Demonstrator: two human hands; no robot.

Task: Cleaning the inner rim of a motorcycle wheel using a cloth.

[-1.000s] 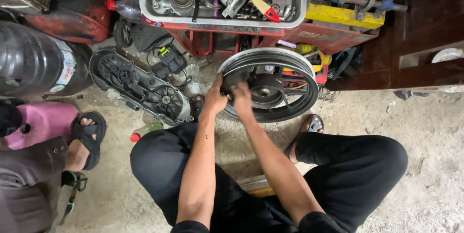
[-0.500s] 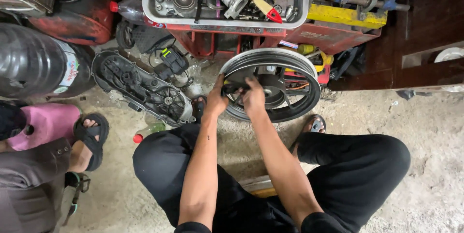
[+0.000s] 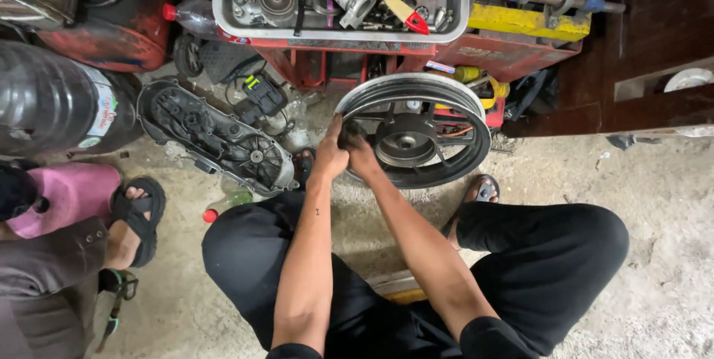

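A bare wheel [image 3: 413, 130], dark with a silver rim, stands tilted on the concrete floor [image 3: 654, 240] just above the middle of the view, between the person's spread knees and a red stand [image 3: 416, 58]. Both hands meet at its rim at about nine o'clock. The left hand [image 3: 331, 152] has its fingers curled tight over the rim edge, thumb up. The right hand [image 3: 362, 154] sits touching it, fingers bent and pressed together against the rim and the nearest spoke; whether it clasps something small there I cannot tell. The hub and the far spokes stay uncovered.

At twelve o'clock from the wheel, a grey tray [image 3: 223, 2] on the red stand holds gears, metal parts and a red-tipped tool [image 3: 405, 13]. At ten o'clock lies a black engine cover [image 3: 216, 136], with a black plug block [image 3: 264, 98] just beyond it. At nine o'clock, far left, sits a large dark plastic jug [image 3: 52, 98]. At eight o'clock a bottle with a red cap [image 3: 223, 206] lies beside the person's left knee, and farther out another person's foot in a black sandal [image 3: 134, 218] rests near a pink stool [image 3: 63, 195]. The person's own sandalled foot [image 3: 480, 191] shows at five o'clock, just under the rim.
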